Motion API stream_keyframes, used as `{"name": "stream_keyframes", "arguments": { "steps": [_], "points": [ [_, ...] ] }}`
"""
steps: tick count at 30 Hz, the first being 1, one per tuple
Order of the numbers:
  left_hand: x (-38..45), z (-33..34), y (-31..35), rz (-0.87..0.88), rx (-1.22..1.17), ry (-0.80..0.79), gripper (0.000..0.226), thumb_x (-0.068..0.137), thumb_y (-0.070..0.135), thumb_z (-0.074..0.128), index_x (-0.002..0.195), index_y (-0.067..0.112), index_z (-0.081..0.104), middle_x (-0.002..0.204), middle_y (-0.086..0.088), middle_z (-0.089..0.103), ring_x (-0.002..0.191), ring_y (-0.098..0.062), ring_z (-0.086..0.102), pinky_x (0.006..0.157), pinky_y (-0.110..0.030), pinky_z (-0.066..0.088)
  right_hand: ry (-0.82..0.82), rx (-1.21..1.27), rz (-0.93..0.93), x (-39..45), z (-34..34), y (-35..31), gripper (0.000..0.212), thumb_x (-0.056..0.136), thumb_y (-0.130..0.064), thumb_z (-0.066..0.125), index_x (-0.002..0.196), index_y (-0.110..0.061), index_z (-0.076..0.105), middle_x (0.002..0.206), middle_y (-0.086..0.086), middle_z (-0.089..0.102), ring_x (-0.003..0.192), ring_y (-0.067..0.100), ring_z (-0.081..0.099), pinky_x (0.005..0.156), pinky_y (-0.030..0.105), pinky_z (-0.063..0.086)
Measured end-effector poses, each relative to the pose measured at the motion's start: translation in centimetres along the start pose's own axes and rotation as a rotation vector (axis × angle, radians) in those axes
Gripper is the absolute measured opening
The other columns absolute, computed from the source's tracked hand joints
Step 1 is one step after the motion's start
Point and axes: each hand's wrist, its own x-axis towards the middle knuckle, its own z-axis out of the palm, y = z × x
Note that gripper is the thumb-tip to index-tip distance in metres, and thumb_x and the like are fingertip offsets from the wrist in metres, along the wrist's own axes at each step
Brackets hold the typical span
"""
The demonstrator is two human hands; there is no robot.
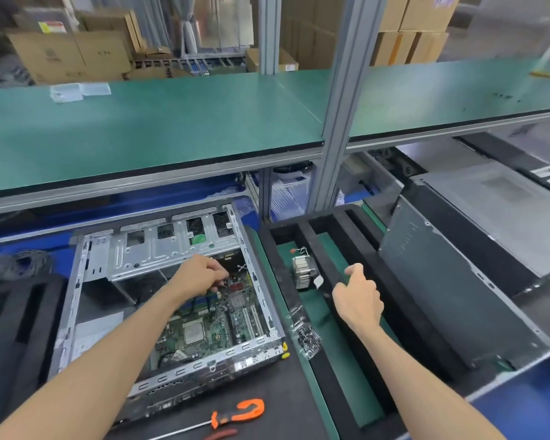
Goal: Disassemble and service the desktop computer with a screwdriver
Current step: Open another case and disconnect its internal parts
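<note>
PC: open grey metal desktop computer case (159,281) lies flat on black worktop (277,404), left side, green board (210,325) showing inside.
L hand (200,274): deep in case, fingers curled, pinching sth small by far end of board; can't tell what.
R hand (359,296): in air over black foam tray (340,246), fingers loose, holds nothing.
Screwdriver: orange-and-black handled screwdriver (223,419) lies at near edge of worktop, untouched.
Tray: silver finned metal heatsink (302,271), clear bag of screws (305,335).

Green motherboard (204,328), orange-handled screwdriver (232,416)
</note>
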Motion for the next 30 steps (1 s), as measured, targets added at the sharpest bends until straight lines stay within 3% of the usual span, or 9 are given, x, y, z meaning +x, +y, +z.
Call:
{"name": "stream_keyframes", "arguments": {
  "steps": [5, 10, 14, 16, 19, 23, 27, 30],
  "points": [
    [-0.4, -1.2, -0.7, 0.012, 0.011, 0.009, 0.018, 0.095, 0.016, 0.065, 0.083, 0.015, 0.078, 0.072, 0.0, 0.075, 0.055, -0.006, 0.063, 0.049, -0.021, 0.046, 0.02, 0.094, -0.108, 0.1, 0.6, -2.7, 0.016, 0.09, -0.024, 0.051, 0.104, -0.029, 0.045, 0.081, -0.003, 0.06, 0.074, 0.019, 0.055, 0.069, 0.037, 0.041],
    [-1.3, -2.3, -1.5, 0.042, 0.097, 0.041, 0.018, 0.095, 0.024, 0.067, 0.08, 0.022, 0.078, 0.071, 0.009, 0.074, 0.051, -0.002, 0.06, 0.049, -0.018, 0.046, -0.035, 0.245, -0.379, -1.1, 2.0, -6.6, 0.005, 0.093, -0.025, 0.059, 0.097, -0.027, 0.058, 0.066, -0.01, 0.061, 0.065, 0.005, 0.056, 0.055, 0.027, 0.038],
    [-2.8, -3.2, -2.3, 0.068, 0.153, 0.1, 0.016, 0.088, 0.034, 0.071, 0.074, 0.029, 0.077, 0.08, 0.011, 0.075, 0.067, -0.011, 0.066, 0.067, -0.03, 0.056, -0.156, 0.23, -0.661, -3.7, 3.2, -9.9, 0.008, 0.093, -0.029, 0.063, 0.089, -0.03, 0.057, 0.061, -0.01, 0.059, 0.06, 0.004, 0.056, 0.055, 0.026, 0.044],
    [-3.6, -3.5, -2.8, 0.09, 0.168, 0.137, 0.014, 0.087, 0.036, 0.071, 0.075, 0.032, 0.077, 0.08, 0.015, 0.074, 0.073, -0.007, 0.067, 0.071, -0.029, 0.054, -0.204, 0.162, -0.766, -5.2, 3.8, -11.3, 0.007, 0.092, -0.034, 0.063, 0.09, -0.033, 0.056, 0.066, -0.013, 0.061, 0.065, 0.001, 0.056, 0.058, 0.026, 0.045],
    [-4.9, -3.7, -3.5, 0.131, 0.174, 0.183, 0.015, 0.089, 0.034, 0.07, 0.075, 0.031, 0.075, 0.065, 0.02, 0.068, 0.056, 0.005, 0.057, 0.06, -0.023, 0.043, -0.285, 0.103, -0.89, -7.4, 4.4, -12.7, 0.006, 0.093, -0.037, 0.063, 0.094, -0.032, 0.058, 0.073, -0.014, 0.062, 0.07, 0.004, 0.057, 0.063, 0.03, 0.049],
    [-6.9, -3.7, -4.6, 0.184, 0.211, 0.193, 0.016, 0.094, 0.036, 0.065, 0.08, 0.033, 0.073, 0.066, 0.007, 0.069, 0.054, -0.001, 0.055, 0.055, -0.018, 0.04, -0.366, 0.049, -1.089, -10.4, 4.9, -13.4, 0.01, 0.093, -0.035, 0.065, 0.097, -0.026, 0.062, 0.076, -0.013, 0.06, 0.067, 0.008, 0.053, 0.067, 0.034, 0.052],
    [-8.8, -3.0, -6.2, 0.241, 0.291, 0.18, 0.019, 0.097, 0.036, 0.063, 0.088, 0.024, 0.075, 0.068, 0.006, 0.068, 0.058, 0.0, 0.055, 0.056, -0.013, 0.035, -0.245, 0.027, -1.419, -13.5, 5.6, -13.2, 0.017, 0.09, -0.032, 0.069, 0.091, -0.015, 0.067, 0.081, -0.004, 0.063, 0.07, 0.023, 0.061, 0.054, 0.04, 0.052],
    [-9.6, -2.3, -7.1, 0.262, 0.376, 0.147, 0.024, 0.099, 0.038, 0.06, 0.091, 0.021, 0.074, 0.075, 0.006, 0.07, 0.072, -0.009, 0.061, 0.068, -0.026, 0.044, -0.139, -0.009, -1.74, -15.5, 6.5, -12.5, 0.019, 0.092, -0.029, 0.065, 0.083, -0.012, 0.065, 0.078, 0.003, 0.06, 0.074, 0.026, 0.057, 0.059, 0.039, 0.048]
  ]
}}
